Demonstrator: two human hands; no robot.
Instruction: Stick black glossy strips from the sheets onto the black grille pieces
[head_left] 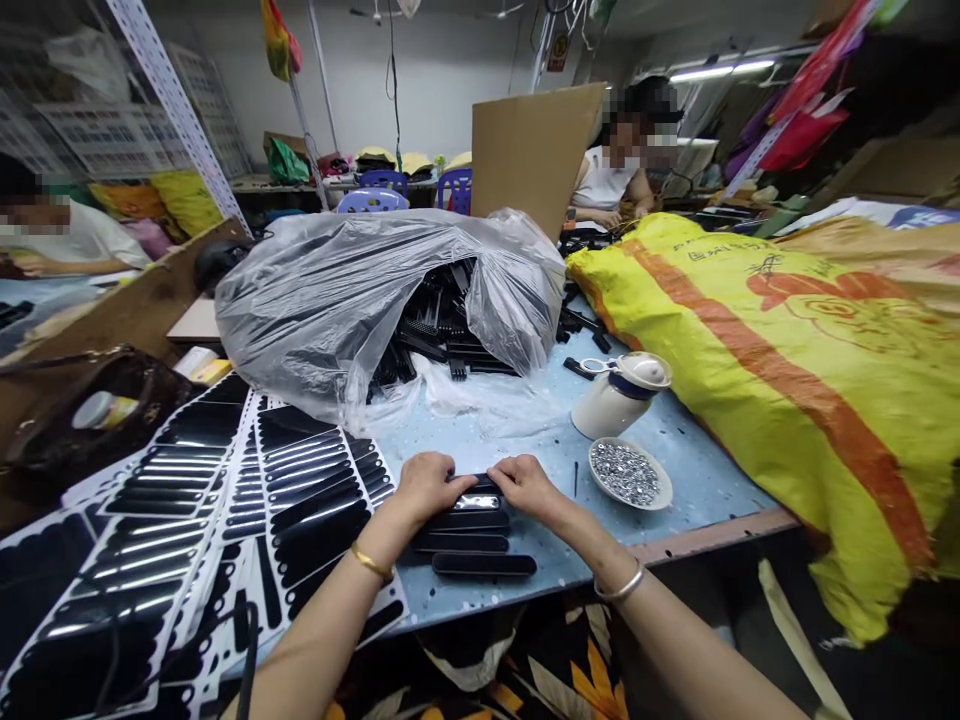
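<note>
My left hand (429, 484) and my right hand (531, 487) face each other over the near part of the blue table. Both are closed, fingers curled, with the thumbs at the two ends of a black rounded strip (481, 481). Just below it lies a glossy black piece (477, 503) that catches the light. Several more flat black pieces (484, 565) with rounded ends lie in a row toward the table's front edge. To the left, white-backed sheets (251, 470) carry rows of shiny black strips, perhaps stickers. The undersides of my fingers are hidden.
A clear plastic bag (322, 300) of black combs or brush-like parts stands ahead. On the right are a white mug (606, 405), a bowl (667, 497) of small silvery pieces and a yellow sack (750, 350). Co-workers sit beyond, near a cardboard sheet (525, 150).
</note>
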